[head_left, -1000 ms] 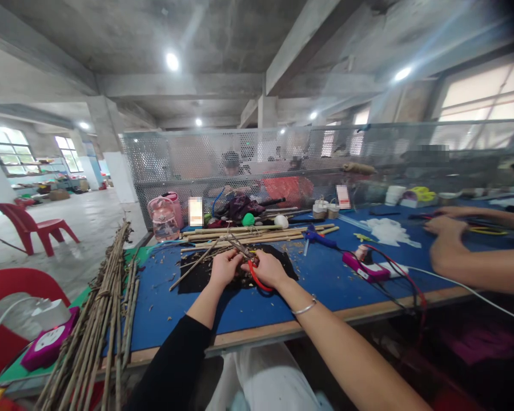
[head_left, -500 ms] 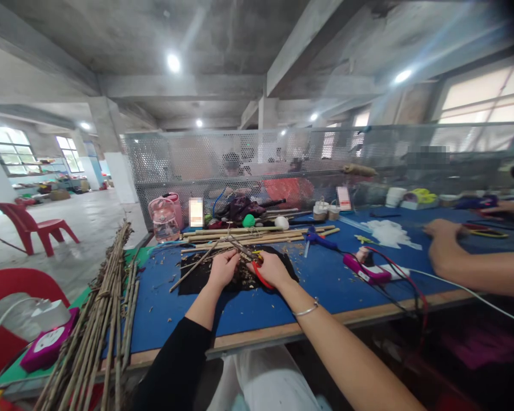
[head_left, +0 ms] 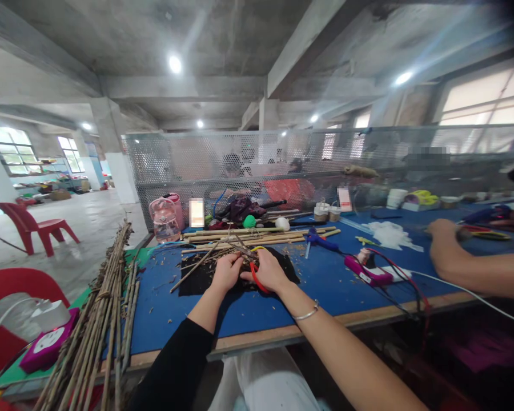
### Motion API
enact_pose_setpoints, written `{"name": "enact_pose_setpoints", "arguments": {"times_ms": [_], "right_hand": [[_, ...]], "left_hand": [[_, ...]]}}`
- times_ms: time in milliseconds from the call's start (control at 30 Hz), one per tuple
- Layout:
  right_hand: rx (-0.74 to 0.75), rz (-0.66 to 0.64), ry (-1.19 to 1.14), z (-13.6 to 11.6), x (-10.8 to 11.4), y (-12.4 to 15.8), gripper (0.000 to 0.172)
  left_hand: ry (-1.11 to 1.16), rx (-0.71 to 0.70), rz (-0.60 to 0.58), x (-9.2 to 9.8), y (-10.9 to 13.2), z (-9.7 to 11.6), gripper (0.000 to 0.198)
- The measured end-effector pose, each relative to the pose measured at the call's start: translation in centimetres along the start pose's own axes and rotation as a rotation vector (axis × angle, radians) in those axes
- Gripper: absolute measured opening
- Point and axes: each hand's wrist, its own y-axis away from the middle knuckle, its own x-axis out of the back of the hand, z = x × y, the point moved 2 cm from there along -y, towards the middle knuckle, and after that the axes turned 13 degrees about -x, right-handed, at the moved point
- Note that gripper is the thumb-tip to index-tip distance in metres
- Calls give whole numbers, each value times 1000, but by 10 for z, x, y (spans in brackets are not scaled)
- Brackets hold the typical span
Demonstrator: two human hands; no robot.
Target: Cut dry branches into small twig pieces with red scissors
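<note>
My right hand (head_left: 272,270) grips a pair of scissors (head_left: 257,278) with red and yellow handles, its blades pointing away and to the left. Close beside it, my left hand (head_left: 226,272) has its fingers pinched near the blades; whatever lies between them is hidden or too small to name. Both hands are over a black cloth (head_left: 192,283) strewn with brown plant scraps. A thin twig (head_left: 190,270) rests slantwise across the cloth, left of my left hand.
Long sticks (head_left: 265,235) lie behind the cloth. At left stands a bundle of dry stalks (head_left: 100,308). A blue glue gun (head_left: 321,240) and a purple power strip (head_left: 370,273) are to the right. A co-worker's arm (head_left: 475,268) reaches in from the right edge.
My left hand has shifted slightly right, nearer the scissors, and my right thumb or finger now stretches toward it. At far right, the co-worker's farther hand has moved with a blue tool.
</note>
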Motion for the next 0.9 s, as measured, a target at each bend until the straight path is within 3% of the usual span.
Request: {"name": "enact_pose_setpoints", "arguments": {"times_ms": [300,667,900], "right_hand": [[-160,-125,71,-1,3,4,48],[-229,-142,164,1,1,1,57],[-238,-150,158,5,-2,0,52]], "left_hand": [[-45,-31,-13,5,0,8,25],[-105,4,-24,6,-1,0,25],[-47,29,-21,7,-2,0,25]]}}
